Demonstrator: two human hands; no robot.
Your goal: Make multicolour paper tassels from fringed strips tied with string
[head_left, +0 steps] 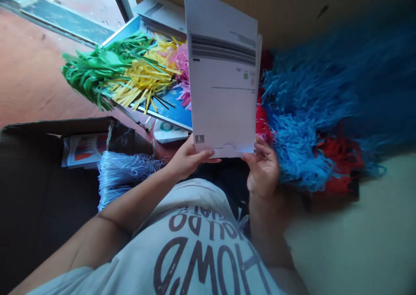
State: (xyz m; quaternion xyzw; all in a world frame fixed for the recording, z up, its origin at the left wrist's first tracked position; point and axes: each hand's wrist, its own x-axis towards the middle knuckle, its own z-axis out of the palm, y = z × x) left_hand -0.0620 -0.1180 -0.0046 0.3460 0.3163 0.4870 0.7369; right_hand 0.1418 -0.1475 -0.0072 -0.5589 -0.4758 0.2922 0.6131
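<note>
Both hands, left (186,160) and right (263,169), pinch the sheet's (222,69) bottom corners, grip closed, holding it upright and flat above the fringe (305,126).

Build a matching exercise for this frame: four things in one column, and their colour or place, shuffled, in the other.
Things:
1. white paper sheets
2. green fringe
3. blue fringe pile
4. pale blue fringe bundle

Colour or place:
A. heaped to the right of the right hand
B. lying below the left hand, by the forearm
C. held up by both hands at the bottom edge
D. at the far left end of the coloured row, beside yellow fringe

Pairs: 1-C, 2-D, 3-A, 4-B
</note>
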